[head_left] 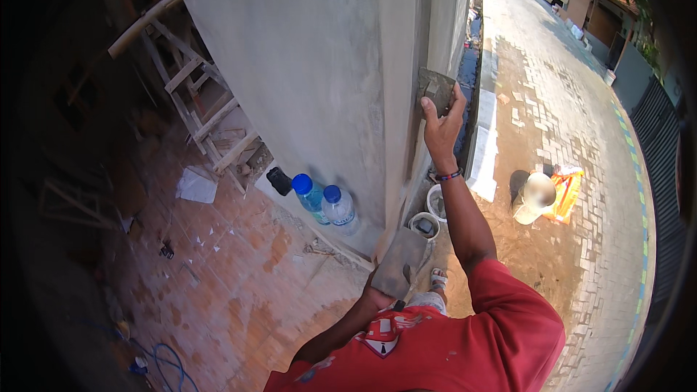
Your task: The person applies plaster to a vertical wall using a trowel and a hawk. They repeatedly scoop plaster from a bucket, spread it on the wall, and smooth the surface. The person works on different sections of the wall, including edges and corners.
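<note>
My right hand is raised to the edge of a grey plastered column. Its fingers and thumb grip a small, dark rectangular plastering float, pressed to or very near the column's narrow right side. Lower down, close to my body, my left hand is closed round the lower end of a flat grey rectangular board, perhaps a mortar hawk. Dark smears mark the board's face. Its handle, if any, is hidden, as are most of the left fingers.
Two blue-capped water bottles and a black object stand at the column's foot. Two white buckets sit below my right arm. A wooden ladder-like frame leans at left. An orange bag lies on the paving.
</note>
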`<state>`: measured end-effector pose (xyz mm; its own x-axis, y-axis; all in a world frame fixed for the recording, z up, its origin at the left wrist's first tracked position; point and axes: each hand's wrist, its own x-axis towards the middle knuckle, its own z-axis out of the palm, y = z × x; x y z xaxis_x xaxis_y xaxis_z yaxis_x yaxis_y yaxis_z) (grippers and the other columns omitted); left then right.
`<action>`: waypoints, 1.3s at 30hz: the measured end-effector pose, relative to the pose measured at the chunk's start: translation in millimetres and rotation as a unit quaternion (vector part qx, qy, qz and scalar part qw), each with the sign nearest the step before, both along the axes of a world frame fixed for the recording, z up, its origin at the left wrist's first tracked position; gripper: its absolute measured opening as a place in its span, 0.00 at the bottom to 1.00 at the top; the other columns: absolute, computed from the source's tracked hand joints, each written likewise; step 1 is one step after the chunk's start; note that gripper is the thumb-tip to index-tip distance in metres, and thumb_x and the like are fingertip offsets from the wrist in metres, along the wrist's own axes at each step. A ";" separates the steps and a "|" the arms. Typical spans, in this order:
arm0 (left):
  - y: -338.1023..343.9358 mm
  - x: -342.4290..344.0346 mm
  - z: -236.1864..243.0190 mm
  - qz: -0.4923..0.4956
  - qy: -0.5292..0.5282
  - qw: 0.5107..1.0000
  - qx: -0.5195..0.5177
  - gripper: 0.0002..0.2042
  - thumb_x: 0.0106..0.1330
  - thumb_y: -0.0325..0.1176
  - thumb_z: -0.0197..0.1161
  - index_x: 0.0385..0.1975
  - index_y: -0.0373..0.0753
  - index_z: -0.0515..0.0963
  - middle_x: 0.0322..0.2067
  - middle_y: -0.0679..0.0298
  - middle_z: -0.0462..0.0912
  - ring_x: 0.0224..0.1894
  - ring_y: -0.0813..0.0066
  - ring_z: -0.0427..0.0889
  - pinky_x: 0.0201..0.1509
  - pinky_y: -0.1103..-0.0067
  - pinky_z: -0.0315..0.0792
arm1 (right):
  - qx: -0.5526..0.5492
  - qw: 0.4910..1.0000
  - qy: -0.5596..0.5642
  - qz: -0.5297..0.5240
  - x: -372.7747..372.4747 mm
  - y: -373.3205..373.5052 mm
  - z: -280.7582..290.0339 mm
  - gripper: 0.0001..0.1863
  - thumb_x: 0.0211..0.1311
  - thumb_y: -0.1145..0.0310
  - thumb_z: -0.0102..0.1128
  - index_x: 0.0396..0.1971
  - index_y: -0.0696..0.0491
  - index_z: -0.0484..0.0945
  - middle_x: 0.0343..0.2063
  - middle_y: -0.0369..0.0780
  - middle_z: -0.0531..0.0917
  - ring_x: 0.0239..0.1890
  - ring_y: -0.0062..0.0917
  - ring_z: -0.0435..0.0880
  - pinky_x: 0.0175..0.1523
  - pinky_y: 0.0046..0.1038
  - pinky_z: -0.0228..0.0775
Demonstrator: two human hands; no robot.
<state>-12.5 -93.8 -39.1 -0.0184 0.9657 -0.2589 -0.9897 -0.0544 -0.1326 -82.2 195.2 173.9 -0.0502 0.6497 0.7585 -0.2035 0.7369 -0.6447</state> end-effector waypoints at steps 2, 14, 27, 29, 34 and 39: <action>-0.3 -1.9 2.0 0.007 0.000 1.000 -0.013 0.17 0.70 0.44 0.46 0.51 0.41 0.71 0.45 0.62 0.79 0.45 0.67 0.79 0.48 0.70 0.75 | -0.014 0.999 -0.040 -0.010 5.0 -8.4 -44.4 0.36 0.55 0.64 0.65 0.58 0.66 0.59 0.52 0.55 0.70 0.57 0.41 0.69 0.63 0.35 0.57; -0.4 2.2 -15.4 0.024 -0.044 0.998 0.028 0.19 0.66 0.43 0.51 0.52 0.39 0.72 0.47 0.57 0.78 0.49 0.61 0.77 0.52 0.68 0.74 | 0.067 0.997 0.043 0.016 0.6 1.5 95.1 0.35 0.56 0.66 0.65 0.58 0.67 0.58 0.51 0.53 0.71 0.55 0.35 0.70 0.60 0.32 0.60; -6.4 -3.0 -17.3 0.020 0.010 0.999 0.023 0.16 0.68 0.39 0.48 0.53 0.42 0.70 0.50 0.60 0.76 0.50 0.65 0.78 0.50 0.69 0.76 | 0.013 0.997 0.020 0.071 19.1 -18.9 20.3 0.33 0.57 0.67 0.62 0.58 0.65 0.58 0.50 0.53 0.71 0.54 0.37 0.72 0.60 0.33 0.61; -0.8 -2.0 -18.5 0.014 0.010 1.000 0.022 0.17 0.68 0.39 0.48 0.53 0.42 0.70 0.50 0.59 0.76 0.50 0.65 0.78 0.50 0.69 0.76 | 0.061 0.995 0.061 0.042 13.7 -9.6 76.1 0.34 0.56 0.67 0.64 0.58 0.65 0.59 0.50 0.54 0.72 0.53 0.39 0.73 0.59 0.34 0.62; 3.3 -2.5 -22.9 0.019 0.020 0.999 0.020 0.17 0.68 0.40 0.49 0.53 0.41 0.70 0.50 0.59 0.76 0.50 0.64 0.77 0.49 0.68 0.76 | 0.089 0.995 0.050 -0.024 -4.4 0.0 142.6 0.34 0.55 0.67 0.63 0.58 0.65 0.60 0.51 0.56 0.71 0.56 0.43 0.71 0.59 0.36 0.62; 3.1 -4.9 -20.2 0.001 -0.009 0.997 0.075 0.18 0.68 0.41 0.49 0.53 0.40 0.70 0.50 0.58 0.76 0.50 0.63 0.77 0.49 0.67 0.76 | 0.029 0.999 -0.007 -0.020 2.3 -5.4 40.7 0.34 0.55 0.67 0.63 0.58 0.65 0.60 0.52 0.55 0.71 0.56 0.44 0.71 0.60 0.36 0.61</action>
<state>-17.4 -90.7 -59.4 -0.0164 0.9937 -0.1112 -0.9869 -0.0340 -0.1578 -79.9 189.7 214.6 -0.0369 0.6059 0.7947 -0.1644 0.7807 -0.6029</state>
